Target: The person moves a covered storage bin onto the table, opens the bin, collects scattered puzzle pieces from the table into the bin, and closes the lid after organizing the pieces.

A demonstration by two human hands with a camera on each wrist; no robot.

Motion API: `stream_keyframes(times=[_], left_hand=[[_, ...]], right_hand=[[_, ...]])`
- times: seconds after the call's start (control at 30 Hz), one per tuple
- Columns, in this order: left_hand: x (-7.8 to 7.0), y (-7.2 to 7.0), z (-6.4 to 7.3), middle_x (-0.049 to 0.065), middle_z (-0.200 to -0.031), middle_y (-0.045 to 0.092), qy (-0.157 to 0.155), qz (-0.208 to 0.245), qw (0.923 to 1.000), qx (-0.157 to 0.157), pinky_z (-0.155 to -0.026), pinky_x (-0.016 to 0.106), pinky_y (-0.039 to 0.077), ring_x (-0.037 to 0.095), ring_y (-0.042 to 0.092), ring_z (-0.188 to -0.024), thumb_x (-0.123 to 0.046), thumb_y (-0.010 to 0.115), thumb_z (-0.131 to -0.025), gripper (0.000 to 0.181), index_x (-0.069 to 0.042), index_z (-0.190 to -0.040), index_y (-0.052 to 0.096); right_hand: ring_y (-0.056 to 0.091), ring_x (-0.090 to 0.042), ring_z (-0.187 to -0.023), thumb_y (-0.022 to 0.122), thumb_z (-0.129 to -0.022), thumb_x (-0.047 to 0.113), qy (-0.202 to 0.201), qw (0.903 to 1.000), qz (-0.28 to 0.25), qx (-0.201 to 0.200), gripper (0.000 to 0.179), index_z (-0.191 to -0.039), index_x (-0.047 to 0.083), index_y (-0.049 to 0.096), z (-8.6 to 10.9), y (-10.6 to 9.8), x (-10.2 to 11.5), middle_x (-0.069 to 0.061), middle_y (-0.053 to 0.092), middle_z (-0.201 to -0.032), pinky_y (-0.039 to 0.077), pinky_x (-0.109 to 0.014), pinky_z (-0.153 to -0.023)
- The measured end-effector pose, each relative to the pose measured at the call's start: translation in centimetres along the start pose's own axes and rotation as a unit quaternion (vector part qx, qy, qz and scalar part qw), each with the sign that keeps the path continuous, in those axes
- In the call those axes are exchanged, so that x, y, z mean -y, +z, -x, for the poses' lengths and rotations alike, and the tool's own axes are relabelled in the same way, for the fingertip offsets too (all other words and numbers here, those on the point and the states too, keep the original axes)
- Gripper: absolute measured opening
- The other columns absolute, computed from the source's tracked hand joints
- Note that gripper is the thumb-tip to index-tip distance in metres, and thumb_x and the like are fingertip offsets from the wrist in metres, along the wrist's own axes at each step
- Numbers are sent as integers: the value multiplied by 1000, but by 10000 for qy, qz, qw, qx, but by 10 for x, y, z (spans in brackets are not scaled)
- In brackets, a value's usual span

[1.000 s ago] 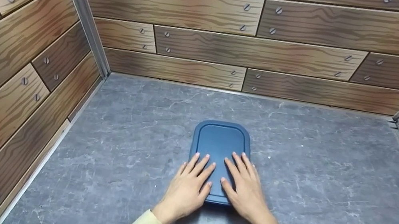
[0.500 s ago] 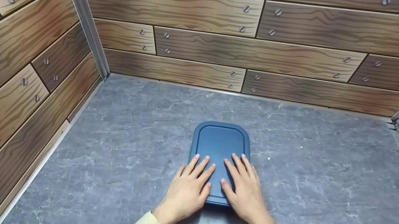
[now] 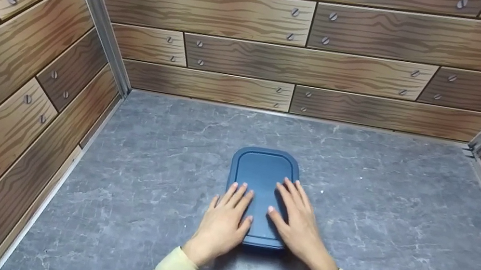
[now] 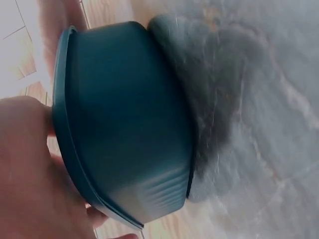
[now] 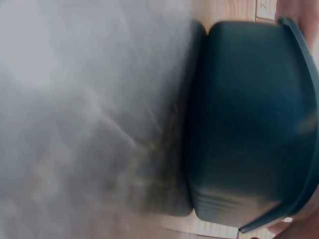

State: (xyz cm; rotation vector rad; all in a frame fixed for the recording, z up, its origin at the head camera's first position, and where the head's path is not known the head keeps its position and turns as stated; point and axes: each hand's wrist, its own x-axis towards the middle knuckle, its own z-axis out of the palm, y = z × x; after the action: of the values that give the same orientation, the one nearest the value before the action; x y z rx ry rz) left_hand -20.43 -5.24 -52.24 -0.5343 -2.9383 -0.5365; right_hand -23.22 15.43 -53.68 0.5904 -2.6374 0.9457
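A blue lidded plastic container (image 3: 266, 168), a long box with rounded corners, stands upright on the grey surface with its lid on. On the near left part of the lid lies my left hand (image 3: 220, 229), fingers spread and fairly straight, with the thumb toward the middle. My right hand (image 3: 301, 228) lies over the right edge, its fingertips and thumb at the lid. Both wrist views show the container's deep side wall (image 4: 124, 109), which tapers toward the base and has ridges low on one part. The lid overhangs as a rim (image 5: 304, 64).
A grey marbled tabletop (image 3: 159, 155) lies all around the container. Wood-plank-patterned panels (image 3: 241, 15) close off the back and both sides, with metal strips (image 3: 107, 25) at the corners. Tiny white specks dot the tabletop to the right.
My hands have drawn slightly apart on the lid, the left one outward to the left, the right one outward and a little farther forward. The container stays in place.
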Motion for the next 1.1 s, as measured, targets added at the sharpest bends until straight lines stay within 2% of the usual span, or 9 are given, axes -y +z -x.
stream_keyframes(times=[0.2, 0.47, 0.6, 0.9, 1.1], left_hand=[[9, 1, -19, 8, -162, 21, -186, 51, 9998, 69, -115, 56, 21, 24, 12, -149, -40, 43, -104, 59, -13, -155, 33], [23, 6, -62, 7, -163, 19, 2, 242, 9997, -22, -115, 57, 20, 24, 10, -149, -36, 40, -105, 58, -13, -156, 28], [27, 7, -79, 8, -162, 21, -62, 163, 9998, -51, -115, 56, 22, 26, 12, -149, -36, 39, -105, 56, -13, -155, 32], [32, 10, -105, 10, -161, 24, -149, 117, 9995, -247, -114, 54, 24, 28, 18, -148, -35, 39, -105, 53, -15, -154, 37], [34, 13, -112, 10, -161, 23, -209, 89, 9996, -164, -114, 53, 25, 27, 16, -148, -36, 40, -105, 53, -15, -154, 37]], right_hand=[[17, -35, -147, 58, -99, 37, 144, 9995, -5, 264, 64, -151, 6, 39, -13, -5, -8, -13, 29, -159, 18, -60, -114], [13, -35, -148, 55, -100, 38, 39, 9984, 170, 538, 65, -153, 7, 35, -37, -1, -17, -13, 24, -161, 16, -57, -116], [14, -37, -147, 53, -101, 39, 50, 9977, 277, 613, 64, -153, 7, 35, -51, 2, -20, -14, 24, -160, 18, -57, -115], [12, -39, -147, 51, -101, 38, 264, 9950, 543, 796, 64, -155, 9, 32, -80, 5, -26, -19, 23, -159, 10, -56, -117], [14, -41, -146, 49, -102, 40, 275, 9932, 715, 879, 63, -154, 7, 33, -86, 8, -30, -20, 23, -159, 12, -56, -117]])
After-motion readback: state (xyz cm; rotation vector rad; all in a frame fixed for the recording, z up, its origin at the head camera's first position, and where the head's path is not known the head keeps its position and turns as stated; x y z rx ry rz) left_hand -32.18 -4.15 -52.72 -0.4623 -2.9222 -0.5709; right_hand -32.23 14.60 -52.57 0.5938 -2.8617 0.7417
